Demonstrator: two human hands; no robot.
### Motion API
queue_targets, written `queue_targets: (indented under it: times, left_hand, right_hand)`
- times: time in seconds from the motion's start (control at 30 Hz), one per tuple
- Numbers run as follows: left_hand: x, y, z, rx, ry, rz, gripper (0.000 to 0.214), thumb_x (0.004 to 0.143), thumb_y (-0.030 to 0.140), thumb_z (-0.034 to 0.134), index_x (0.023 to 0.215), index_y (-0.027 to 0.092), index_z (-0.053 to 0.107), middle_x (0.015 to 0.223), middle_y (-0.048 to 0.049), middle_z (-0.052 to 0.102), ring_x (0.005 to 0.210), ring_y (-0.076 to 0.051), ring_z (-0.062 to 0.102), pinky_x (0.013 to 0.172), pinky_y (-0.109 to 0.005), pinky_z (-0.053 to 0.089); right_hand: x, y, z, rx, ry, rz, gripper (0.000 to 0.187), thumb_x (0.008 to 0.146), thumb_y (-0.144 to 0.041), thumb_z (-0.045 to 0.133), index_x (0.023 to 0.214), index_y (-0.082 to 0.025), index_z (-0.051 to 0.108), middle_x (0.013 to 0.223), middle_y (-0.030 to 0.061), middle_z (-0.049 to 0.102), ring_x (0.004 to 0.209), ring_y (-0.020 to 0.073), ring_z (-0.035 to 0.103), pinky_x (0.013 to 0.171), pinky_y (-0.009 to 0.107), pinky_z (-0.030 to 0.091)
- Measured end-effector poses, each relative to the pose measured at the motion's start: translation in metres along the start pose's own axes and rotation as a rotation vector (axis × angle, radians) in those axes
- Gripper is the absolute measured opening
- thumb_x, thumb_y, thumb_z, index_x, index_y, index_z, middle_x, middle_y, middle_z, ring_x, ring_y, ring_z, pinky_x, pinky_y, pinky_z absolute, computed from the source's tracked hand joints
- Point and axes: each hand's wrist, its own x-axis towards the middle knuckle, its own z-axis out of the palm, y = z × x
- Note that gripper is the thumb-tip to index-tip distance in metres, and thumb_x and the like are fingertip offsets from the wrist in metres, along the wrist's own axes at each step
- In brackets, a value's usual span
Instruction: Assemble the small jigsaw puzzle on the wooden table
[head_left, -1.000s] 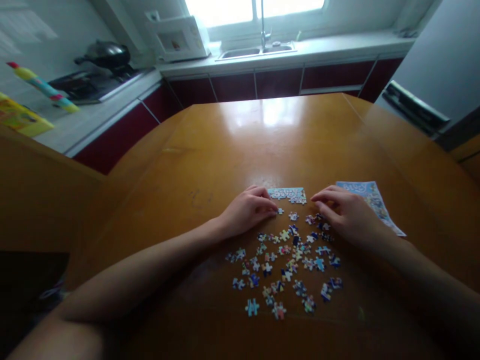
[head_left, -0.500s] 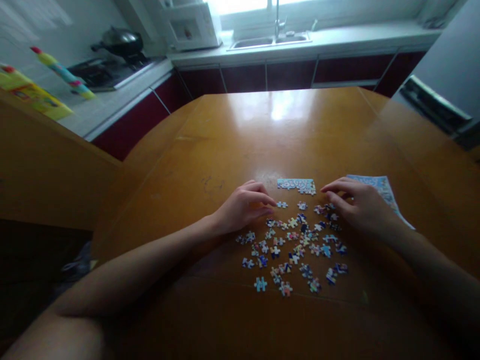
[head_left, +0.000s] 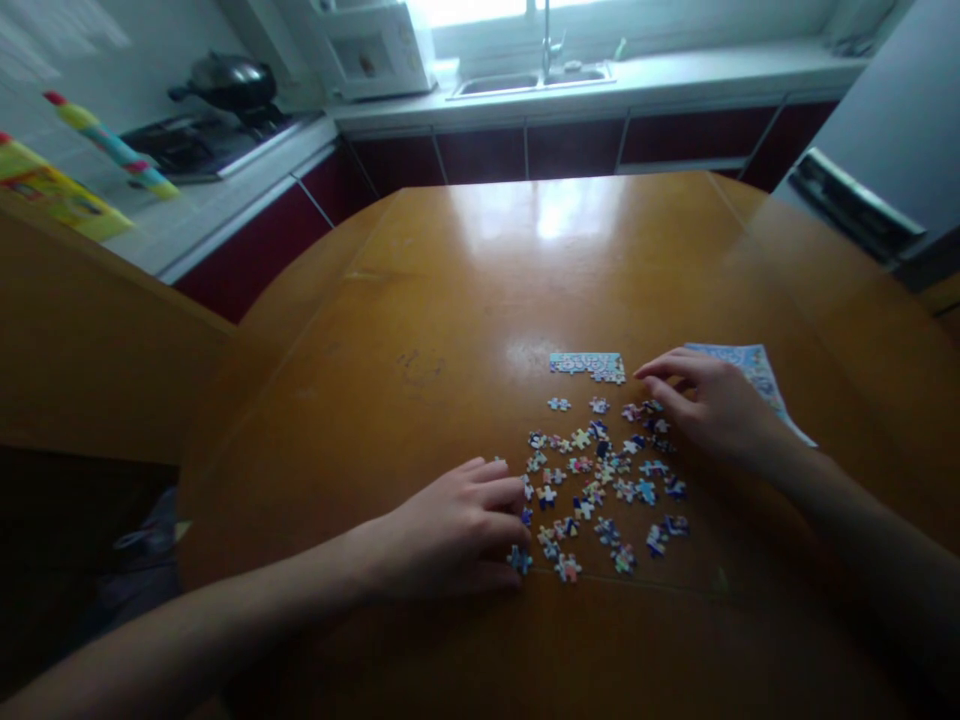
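Observation:
My left hand (head_left: 469, 530) rests low at the left edge of the loose puzzle pieces (head_left: 581, 467), its fingers apart. A light blue puzzle piece (head_left: 519, 560) lies between thumb and forefinger; whether they touch it I cannot tell. Some pieces are hidden under that hand. My right hand (head_left: 709, 400) hovers at the right, thumb and fingers slightly apart, nothing visible in them. Just left of its fingertips lies a joined strip of puzzle (head_left: 586, 364), with two single pieces below it. A printed picture sheet (head_left: 761, 375) sits partly beneath the right hand.
Everything lies on a large wooden table (head_left: 420, 280). Beyond it are a counter with a sink (head_left: 499, 86), a white microwave (head_left: 379, 50), and a stove with a dark pan (head_left: 232, 82). Yellow bottles (head_left: 60, 190) stand at the left, a fridge (head_left: 892, 130) at the right.
My left hand has moved down and toward me, from beside a single piece near the strip to the light blue piece. My right hand has stayed nearly still. The view has shifted slightly.

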Motion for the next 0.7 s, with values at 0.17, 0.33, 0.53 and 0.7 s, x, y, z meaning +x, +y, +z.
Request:
queue_targets:
  times: [0.17,0.33,0.53,0.7]
  left_hand:
    - [0.007,0.001,-0.005,-0.039,-0.028,0.049,0.015,0.079,0.019,0.071,0.092,0.025,0.068,0.096,-0.0036,0.065,0.09,-0.02,0.053,0.08,-0.032,0.042]
    - [0.023,-0.011,-0.032,-0.195,-0.124,0.083,0.02,0.073,0.013,0.074,0.087,0.024,0.067,0.091,-0.0004,0.065,0.089,-0.017,0.057,0.089,-0.029,0.044]
    - [0.087,-0.062,-0.07,-0.158,0.061,0.089,0.01,0.08,0.022,0.069,0.089,0.022,0.07,0.089,-0.0029,0.061,0.088,-0.018,0.053,0.087,-0.03,0.044]
    - [0.139,-0.099,-0.073,-0.107,0.096,0.126,0.013,0.079,0.022,0.069,0.091,0.02,0.072,0.088,-0.004,0.059,0.088,-0.018,0.053,0.087,-0.03,0.044]
  right_hand:
    - [0.0,-0.003,-0.001,0.02,0.018,0.001,0.017,0.088,-0.027,0.056,0.089,-0.022,0.072,0.092,0.0065,0.071,0.08,0.0204,0.065,0.071,0.035,0.052]
    - [0.001,-0.001,0.0,0.042,0.025,-0.004,0.017,0.087,-0.026,0.056,0.089,-0.021,0.072,0.092,0.0064,0.071,0.08,0.0198,0.065,0.071,0.034,0.052]
    - [0.002,0.0,0.002,0.053,0.032,-0.003,0.015,0.087,-0.022,0.057,0.089,-0.02,0.072,0.092,0.007,0.07,0.08,0.0193,0.065,0.07,0.034,0.052]
    - [0.004,0.001,0.002,0.073,0.032,0.013,0.015,0.087,-0.02,0.057,0.089,-0.021,0.071,0.092,0.0068,0.069,0.082,0.0193,0.065,0.072,0.033,0.053]
